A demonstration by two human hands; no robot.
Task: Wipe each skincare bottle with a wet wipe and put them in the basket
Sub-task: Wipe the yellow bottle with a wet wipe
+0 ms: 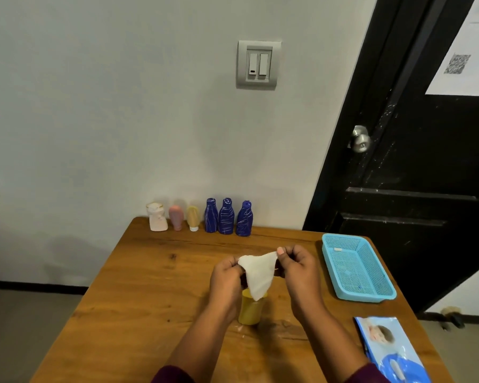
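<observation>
Blue wipes packet (390,352) lies flat at the near right corner of the wooden table (150,272).

Left hand (226,280) and right hand (300,269) each pinch an upper corner of the white wet wipe (257,275). Its top edge is stretched crosswise between them, and it hangs as a triangle with the tip pointing down.

Yellow bottle (250,310) stands upright between the wrists, long axis vertical, its top hidden behind the wipe tip.

Far edge, by the wall, all upright in a row: pale bottle (157,217), pink tube (176,214), yellow tube (193,218), three blue bottles (226,216).

Light blue basket (365,296) sits to the right, long axis running away from the camera.
</observation>
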